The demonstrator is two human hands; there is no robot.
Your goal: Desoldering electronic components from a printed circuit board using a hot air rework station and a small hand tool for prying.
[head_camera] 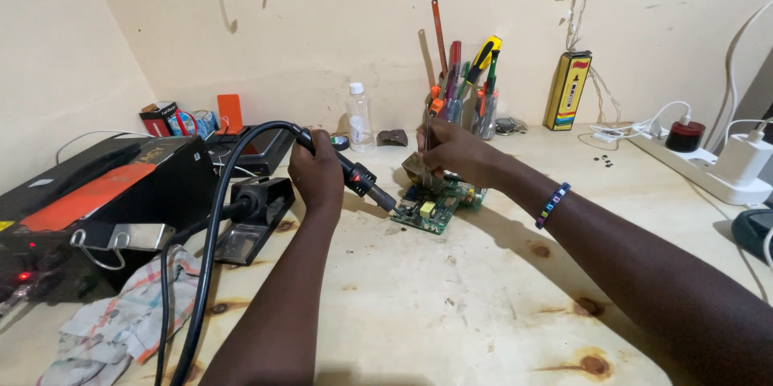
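Gripping a black hot-air wand, the left hand is closed around its handle, and the nozzle tip slants down toward a green circuit board. That board lies flat on the wooden tabletop, near its middle. The right hand has its fingers pinched shut on thin tweezers just above the board's far end, beside a blocky metal part. A thick black hose curves from the wand past a black holder on the left. Behind the board, a cup of screwdrivers and a clear plastic bottle stand near the wall.
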